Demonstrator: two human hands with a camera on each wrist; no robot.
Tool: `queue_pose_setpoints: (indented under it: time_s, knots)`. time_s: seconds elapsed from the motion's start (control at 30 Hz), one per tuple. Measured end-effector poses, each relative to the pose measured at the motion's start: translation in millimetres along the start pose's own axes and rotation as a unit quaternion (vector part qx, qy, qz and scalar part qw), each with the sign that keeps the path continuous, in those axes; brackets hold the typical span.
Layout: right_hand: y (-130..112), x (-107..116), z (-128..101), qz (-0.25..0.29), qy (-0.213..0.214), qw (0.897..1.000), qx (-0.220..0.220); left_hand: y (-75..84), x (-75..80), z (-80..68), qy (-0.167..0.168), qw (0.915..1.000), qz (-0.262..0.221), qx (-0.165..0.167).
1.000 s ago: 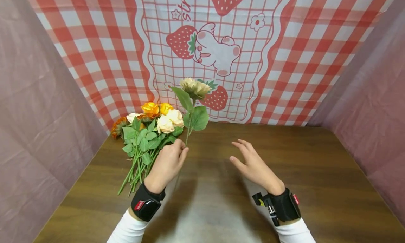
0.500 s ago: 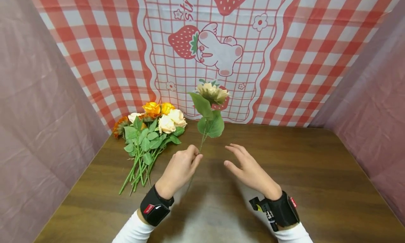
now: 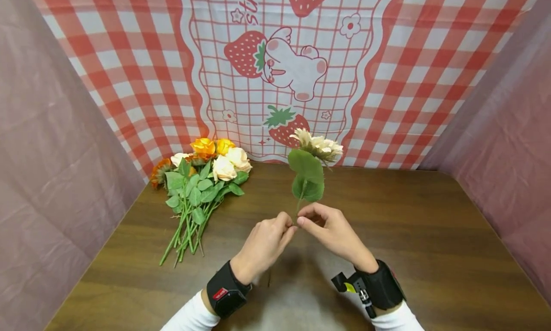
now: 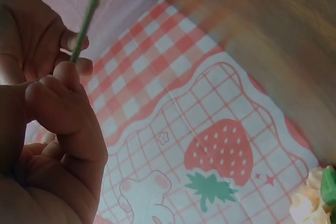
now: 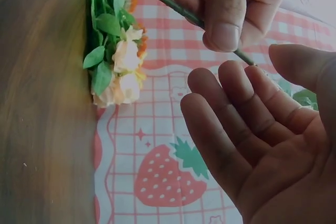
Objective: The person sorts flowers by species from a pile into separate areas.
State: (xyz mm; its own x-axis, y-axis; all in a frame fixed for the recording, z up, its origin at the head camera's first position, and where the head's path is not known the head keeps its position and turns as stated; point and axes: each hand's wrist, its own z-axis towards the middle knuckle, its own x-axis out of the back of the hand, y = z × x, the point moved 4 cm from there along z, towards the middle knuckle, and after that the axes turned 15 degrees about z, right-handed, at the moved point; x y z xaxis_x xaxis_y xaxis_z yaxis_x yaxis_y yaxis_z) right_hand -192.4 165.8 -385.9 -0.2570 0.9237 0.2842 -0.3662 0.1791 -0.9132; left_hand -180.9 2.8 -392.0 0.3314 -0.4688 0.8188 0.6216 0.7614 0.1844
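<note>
Centrally, left hand [image 3: 263, 242] pinches cream flower [image 3: 318, 148] stem upright above table [image 3: 430, 235], right hand [image 3: 333, 230] w/ fingers relaxed touching stem, backdrop [image 3: 387, 58] lettering "str…" cut off, bouquet [image 3: 202, 178] lying at left

head view looks down; wrist views sit close, sharing the flower stem [image 3: 298, 207].

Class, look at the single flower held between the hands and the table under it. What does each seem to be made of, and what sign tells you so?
Single flower: probably artificial, with matte cloth-like cream petals, flat even leaves and a smooth, uniform green stem that looks like plastic. Table: dark brown wood or wood-look laminate, with streaked grain and a soft sheen; which one cannot be told.
</note>
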Motion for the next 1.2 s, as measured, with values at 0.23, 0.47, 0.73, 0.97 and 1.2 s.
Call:
queue_pose_setpoints:
  time_s: [0.23,0.47,0.73,0.97,1.2]
  knots:
    - [1,1,1,-0.020,0.010,1.000,0.004,5.1,-2.7,-0.6,-0.001,1.0000,-0.006,-0.005]
    - [1,-2,1,-0.005,0.017,1.000,0.004,9.7,-5.9,-4.5,0.007,0.9999,0.006,-0.015]
    - [0,4,-2,-0.014,0.035,0.999,0.010,12.6,-6.3,-6.1,0.013,0.9990,0.018,-0.038]
    - [4,21,-3,-0.048,0.060,0.997,0.006,8.5,-1.7,-6.4,0.002,0.9989,0.038,-0.029]
    - [4,46,-6,-0.070,0.090,0.994,-0.005,-2.0,10.2,-4.1,0.023,0.9980,0.057,-0.014]
